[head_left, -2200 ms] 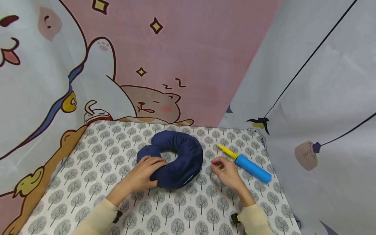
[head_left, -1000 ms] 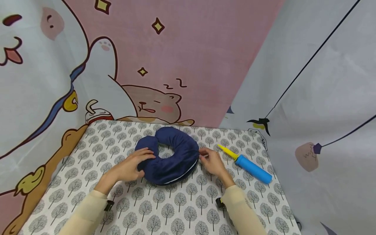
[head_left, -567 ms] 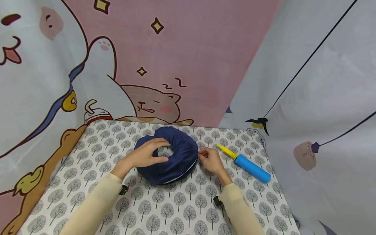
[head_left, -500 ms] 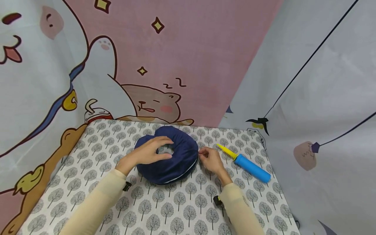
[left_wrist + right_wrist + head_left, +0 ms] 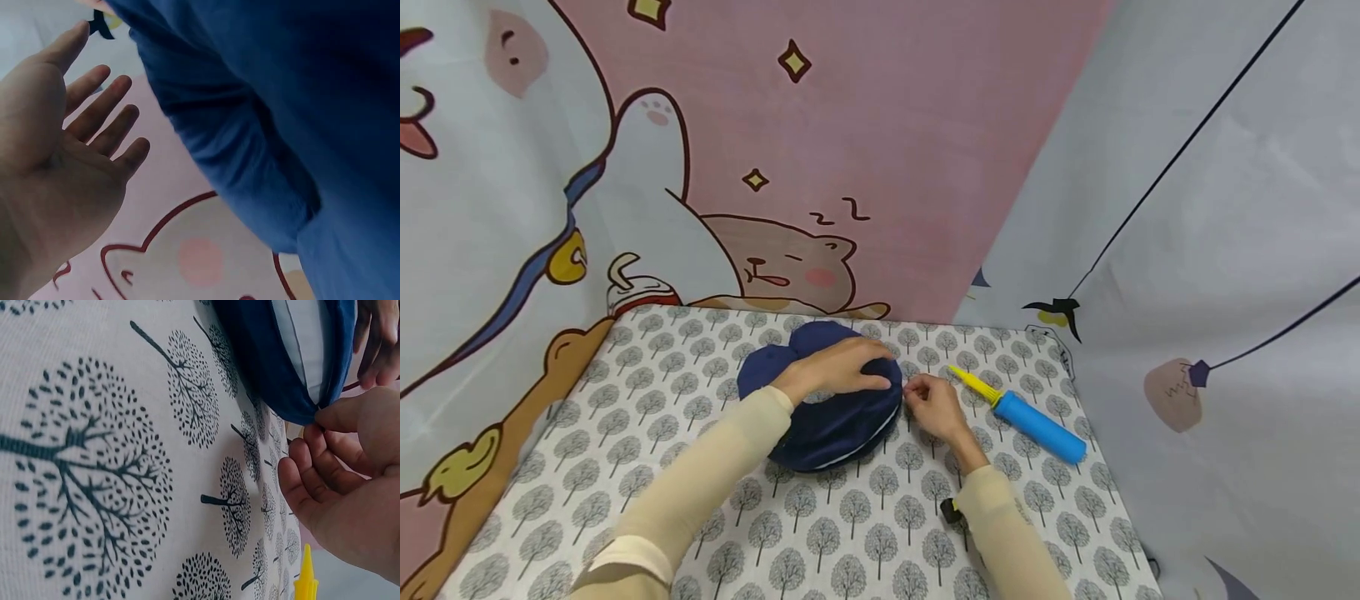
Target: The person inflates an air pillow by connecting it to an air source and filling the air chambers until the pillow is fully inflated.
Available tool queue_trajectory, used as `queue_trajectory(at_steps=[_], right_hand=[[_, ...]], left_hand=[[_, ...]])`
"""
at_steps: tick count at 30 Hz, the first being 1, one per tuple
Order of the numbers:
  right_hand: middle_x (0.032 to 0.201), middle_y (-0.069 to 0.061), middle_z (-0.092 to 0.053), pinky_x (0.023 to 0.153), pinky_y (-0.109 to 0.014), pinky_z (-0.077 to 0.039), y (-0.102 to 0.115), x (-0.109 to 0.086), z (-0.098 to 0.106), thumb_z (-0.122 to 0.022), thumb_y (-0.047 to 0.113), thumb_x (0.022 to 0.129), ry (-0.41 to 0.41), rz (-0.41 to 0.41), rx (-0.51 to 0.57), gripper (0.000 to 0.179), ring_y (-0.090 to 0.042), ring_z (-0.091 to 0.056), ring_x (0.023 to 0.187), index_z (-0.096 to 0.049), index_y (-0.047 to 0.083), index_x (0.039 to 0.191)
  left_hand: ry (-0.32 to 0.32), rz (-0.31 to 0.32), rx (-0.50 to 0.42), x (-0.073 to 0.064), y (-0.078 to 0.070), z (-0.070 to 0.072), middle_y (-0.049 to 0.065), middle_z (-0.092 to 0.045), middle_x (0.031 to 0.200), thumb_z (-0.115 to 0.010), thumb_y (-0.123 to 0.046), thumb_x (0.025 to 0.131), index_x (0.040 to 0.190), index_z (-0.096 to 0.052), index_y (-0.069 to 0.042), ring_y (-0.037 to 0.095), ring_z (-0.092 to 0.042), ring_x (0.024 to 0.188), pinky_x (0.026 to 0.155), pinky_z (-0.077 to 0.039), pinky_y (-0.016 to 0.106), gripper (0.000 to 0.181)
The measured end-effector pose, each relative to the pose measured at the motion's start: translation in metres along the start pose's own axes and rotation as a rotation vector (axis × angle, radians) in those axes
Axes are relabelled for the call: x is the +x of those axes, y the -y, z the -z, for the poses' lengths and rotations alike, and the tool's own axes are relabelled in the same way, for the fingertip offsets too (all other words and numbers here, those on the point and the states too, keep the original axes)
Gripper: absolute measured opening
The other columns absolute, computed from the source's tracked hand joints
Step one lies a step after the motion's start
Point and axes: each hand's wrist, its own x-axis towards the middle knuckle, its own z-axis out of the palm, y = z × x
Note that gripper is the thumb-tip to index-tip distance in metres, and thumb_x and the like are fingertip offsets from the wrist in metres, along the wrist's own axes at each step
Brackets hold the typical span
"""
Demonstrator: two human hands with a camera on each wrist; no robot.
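A navy U-shaped neck pillow (image 5: 827, 437) lies on the table, its near right edge parted in a slit that shows white filling (image 5: 306, 347). My right hand (image 5: 936, 408) is at the slit's right end; in the right wrist view its thumb and forefinger pinch the closure there, with the zipper pull itself hidden by the fingertips. Over the pillow's right side reaches my left hand (image 5: 842, 367), fingers extended and thumb spread. The left wrist view has this hand (image 5: 62, 150) beside the blue fabric (image 5: 262, 125), holding nothing.
To the right of my right hand lies a blue hand pump (image 5: 1041, 425) with a yellow nozzle (image 5: 973, 383). A tree-print cloth (image 5: 722, 550) covers the table. Cartoon-printed curtains (image 5: 925, 167) stand behind it and at both sides.
The pillow has turned and shifted slightly left, and its white slit has lengthened. My right hand has moved left to the pillow's edge. My left hand let go and swept right across it.
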Motion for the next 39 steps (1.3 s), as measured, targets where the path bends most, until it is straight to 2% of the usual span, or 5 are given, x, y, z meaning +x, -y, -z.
queue_trajectory(at_steps=[10, 20, 26, 32, 39], right_hand=[[0.096, -0.011, -0.077, 0.074, -0.028, -0.055, 0.004, 0.004, 0.000, -0.070, 0.013, 0.112, -0.009, 0.015, 0.007, 0.012, -0.013, -0.066, 0.081, -0.079, 0.005, 0.112], [0.098, -0.012, -0.078, 0.067, -0.025, -0.055, 0.003, 0.003, -0.004, -0.070, 0.014, 0.112, -0.052, 0.038, 0.066, 0.012, -0.012, -0.067, 0.078, -0.079, 0.006, 0.110], [0.098, -0.013, -0.079, 0.065, -0.026, -0.057, 0.006, 0.003, -0.004, -0.071, 0.012, 0.111, -0.113, 0.060, 0.073, 0.011, -0.015, -0.070, 0.078, -0.080, 0.005, 0.108], [0.099, -0.013, -0.080, 0.070, -0.028, -0.060, 0.011, 0.001, 0.000, -0.073, 0.012, 0.110, -0.114, 0.091, 0.054, 0.009, -0.019, -0.075, 0.084, -0.080, 0.006, 0.109], [0.095, -0.012, -0.081, 0.074, -0.026, -0.061, 0.011, 0.000, 0.002, -0.076, 0.006, 0.107, -0.122, 0.166, 0.024, 0.005, -0.022, -0.076, 0.086, -0.080, 0.005, 0.104]], left_hand=[[0.065, -0.060, 0.061, 0.032, 0.001, -0.006, 0.011, -0.078, 0.140, -0.074, -0.020, 0.112, 0.138, -0.079, -0.007, 0.030, -0.073, 0.132, 0.118, -0.057, 0.048, 0.029], [0.120, -0.019, 0.097, 0.045, 0.000, -0.011, 0.005, -0.080, 0.143, -0.070, -0.018, 0.114, 0.136, -0.082, -0.015, 0.026, -0.073, 0.135, 0.120, -0.056, 0.045, 0.025], [0.108, -0.018, 0.117, 0.050, -0.004, -0.011, 0.002, -0.082, 0.137, -0.072, -0.016, 0.112, 0.128, -0.086, -0.018, 0.024, -0.075, 0.129, 0.116, -0.058, 0.045, 0.022], [0.090, 0.043, 0.152, 0.052, -0.008, -0.008, 0.001, -0.083, 0.127, -0.074, -0.018, 0.112, 0.119, -0.086, -0.020, 0.024, -0.077, 0.117, 0.112, -0.059, 0.047, 0.014], [0.058, 0.059, 0.202, 0.053, -0.007, -0.008, 0.000, -0.084, 0.122, -0.073, -0.018, 0.112, 0.115, -0.087, -0.020, 0.025, -0.077, 0.115, 0.121, -0.052, 0.058, 0.014]])
